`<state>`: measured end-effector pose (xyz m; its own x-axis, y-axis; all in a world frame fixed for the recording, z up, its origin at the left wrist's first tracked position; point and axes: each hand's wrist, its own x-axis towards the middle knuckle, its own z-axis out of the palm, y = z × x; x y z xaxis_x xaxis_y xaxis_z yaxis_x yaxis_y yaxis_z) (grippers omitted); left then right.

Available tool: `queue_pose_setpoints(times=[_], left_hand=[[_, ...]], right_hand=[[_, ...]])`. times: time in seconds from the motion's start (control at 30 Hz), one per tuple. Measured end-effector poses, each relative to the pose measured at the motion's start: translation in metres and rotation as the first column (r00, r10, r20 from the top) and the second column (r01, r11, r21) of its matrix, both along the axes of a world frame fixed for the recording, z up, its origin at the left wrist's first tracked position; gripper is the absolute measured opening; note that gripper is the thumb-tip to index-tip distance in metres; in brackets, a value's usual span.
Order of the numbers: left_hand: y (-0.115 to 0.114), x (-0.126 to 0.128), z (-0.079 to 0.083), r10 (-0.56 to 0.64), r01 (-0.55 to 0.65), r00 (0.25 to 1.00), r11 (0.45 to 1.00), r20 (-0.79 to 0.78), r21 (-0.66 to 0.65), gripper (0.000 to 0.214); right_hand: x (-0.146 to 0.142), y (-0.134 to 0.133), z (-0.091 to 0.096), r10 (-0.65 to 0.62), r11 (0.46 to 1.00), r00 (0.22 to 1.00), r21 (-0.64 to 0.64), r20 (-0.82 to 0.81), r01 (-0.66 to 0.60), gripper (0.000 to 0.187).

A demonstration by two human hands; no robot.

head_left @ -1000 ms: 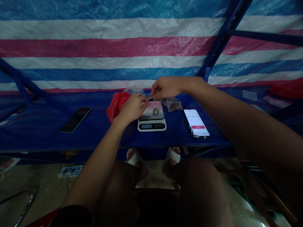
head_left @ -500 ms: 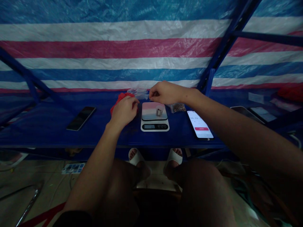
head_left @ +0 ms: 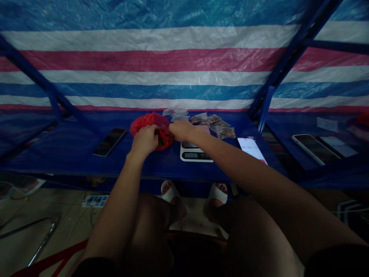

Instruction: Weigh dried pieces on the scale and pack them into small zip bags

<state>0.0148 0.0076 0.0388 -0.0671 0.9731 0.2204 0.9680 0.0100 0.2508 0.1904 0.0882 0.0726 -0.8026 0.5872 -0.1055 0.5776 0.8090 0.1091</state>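
A red plastic bag [head_left: 141,122] lies on the blue table, its mouth spread and dark contents inside. My left hand [head_left: 146,139] is closed on the near left part of its rim, fingers partly hidden in the folds. At the bag's right side, my right hand [head_left: 181,130] pinches the red rim, its fingertips mostly out of sight. Beneath my right forearm stands a white digital kitchen scale [head_left: 184,158] with a lit display. The forearm covers much of its plate.
Clear empty-looking plastic bags [head_left: 176,114] lie behind my right hand. Several small filled bags [head_left: 226,132] sit right of the scale. A lit phone [head_left: 250,149] shows a timer, and a dark phone [head_left: 109,142] lies at left. Blue frame bars [head_left: 265,107] rise at right.
Both hands have come together at the red bag, my right hand moving left and down from behind the scale. The bag's mouth is now spread open. The view has shifted slightly left.
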Motion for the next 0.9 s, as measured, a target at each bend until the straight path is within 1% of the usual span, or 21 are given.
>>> queue_pose_setpoints(times=[0.07, 0.13, 0.23, 0.27, 0.33, 0.4, 0.47, 0.53, 0.63, 0.73, 0.77, 0.83, 0.9], left_hand=[[-0.001, -0.002, -0.001, 0.027, -0.027, 1.0, 1.0, 0.004, -0.008, 0.038], [-0.001, -0.003, -0.001, 0.036, -0.036, 0.999, 0.999, -0.025, 0.014, 0.034], [-0.001, 0.0, 0.0, -0.007, 0.012, 0.995, 0.999, -0.098, 0.05, 0.024], [-0.002, 0.003, 0.001, -0.031, 0.038, 0.993, 0.998, -0.115, 0.054, 0.024], [-0.004, 0.01, 0.005, -0.07, 0.077, 0.99, 0.996, -0.12, 0.053, 0.031], [-0.006, 0.018, 0.009, -0.09, 0.093, 0.993, 0.994, -0.07, 0.048, 0.038], [-0.007, 0.025, 0.009, -0.122, 0.121, 0.993, 0.992, 0.01, 0.044, 0.036], [-0.006, 0.03, 0.007, -0.193, 0.189, 0.978, 0.98, 0.08, 0.054, 0.032], [0.0, 0.033, -0.001, -0.298, 0.289, 0.944, 0.954, 0.139, 0.082, 0.047], [0.003, 0.033, -0.006, -0.312, 0.302, 0.932, 0.95, 0.186, 0.077, 0.048], [0.003, 0.033, -0.006, -0.298, 0.29, 0.935, 0.954, 0.194, 0.072, 0.045], [0.002, 0.032, -0.005, -0.255, 0.246, 0.948, 0.967, 0.19, 0.067, 0.035], [-0.001, 0.031, -0.003, -0.213, 0.206, 0.962, 0.977, 0.168, 0.059, 0.023]], right_hand=[[-0.004, 0.002, 0.001, 0.011, 1.0, 1.0, -0.004, -0.004, -0.011, 0.032], [-0.003, 0.003, 0.006, 0.006, 1.0, 1.0, -0.022, -0.021, -0.006, 0.032], [0.009, 0.007, 0.019, -0.018, 0.998, 0.993, -0.061, -0.118, 0.011, 0.033], [0.017, 0.008, 0.025, -0.024, 0.997, 0.985, -0.076, -0.169, 0.011, 0.033], [0.036, 0.01, 0.037, -0.052, 0.993, 0.957, -0.117, -0.286, 0.019, 0.035], [0.061, 0.011, 0.047, -0.089, 0.984, 0.917, -0.179, -0.39, 0.02, 0.035], [0.086, 0.009, 0.053, -0.139, 0.971, 0.878, -0.238, -0.458, 0.029, 0.032], [0.107, 0.005, 0.053, -0.191, 0.958, 0.85, -0.281, -0.491, 0.053, 0.03], [0.128, -0.001, 0.046, -0.257, 0.929, 0.843, -0.361, -0.473, 0.081, 0.029], [0.137, -0.002, 0.037, -0.287, 0.903, 0.858, -0.419, -0.426, 0.094, 0.027], [0.137, -0.002, 0.035, -0.285, 0.907, 0.857, -0.409, -0.43, 0.097, 0.026], [0.134, -0.003, 0.035, -0.262, 0.933, 0.835, -0.349, -0.483, 0.091, 0.026], [0.122, -0.007, 0.036, -0.213, 0.96, 0.798, -0.271, -0.564, 0.065, 0.029]])
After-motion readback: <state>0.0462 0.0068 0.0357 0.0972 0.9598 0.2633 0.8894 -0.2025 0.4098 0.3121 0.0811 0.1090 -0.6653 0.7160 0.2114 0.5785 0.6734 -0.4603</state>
